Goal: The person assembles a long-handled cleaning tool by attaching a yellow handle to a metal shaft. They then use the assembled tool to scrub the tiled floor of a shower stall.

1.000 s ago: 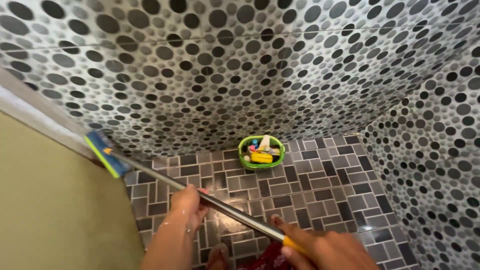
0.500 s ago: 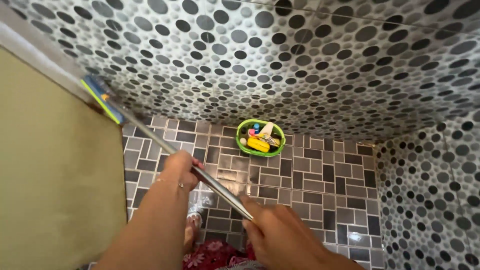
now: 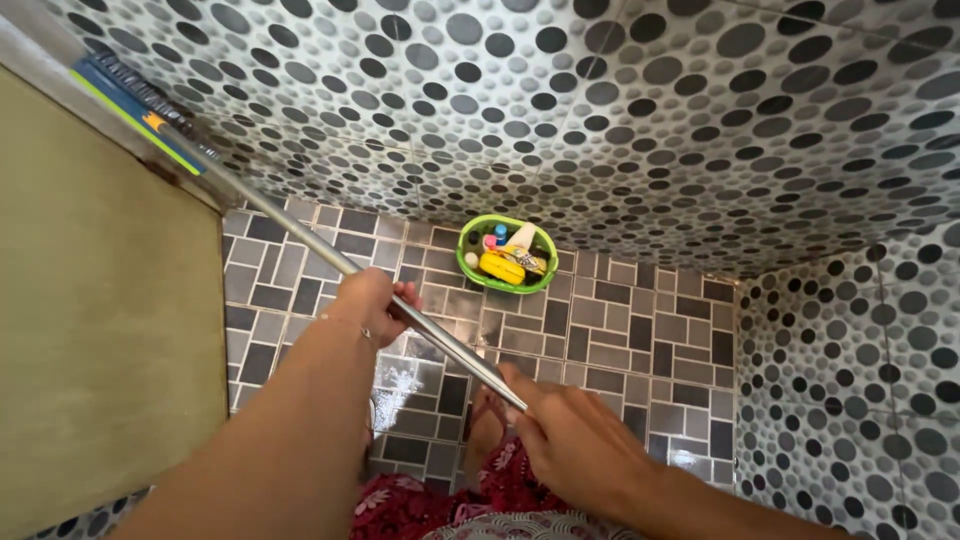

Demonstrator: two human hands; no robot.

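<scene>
Squeegee head [image 3: 140, 112] pressed on dotted wall tiles [image 3: 620, 110], far left; left hand [image 3: 368, 303] and right hand [image 3: 575, 440] wrap its pole [image 3: 440, 340]. Wiping stroke underway; next needs steady pressure.

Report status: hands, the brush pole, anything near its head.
Left hand and right hand both gripping the metal pole. Brush head up against the dotted wall tiles beside the olive panel. Green basket on floor, apart.

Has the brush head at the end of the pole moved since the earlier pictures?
Yes. The brush head has slid up along the wall edge beside the olive panel, farther from the green basket on the floor.
</scene>
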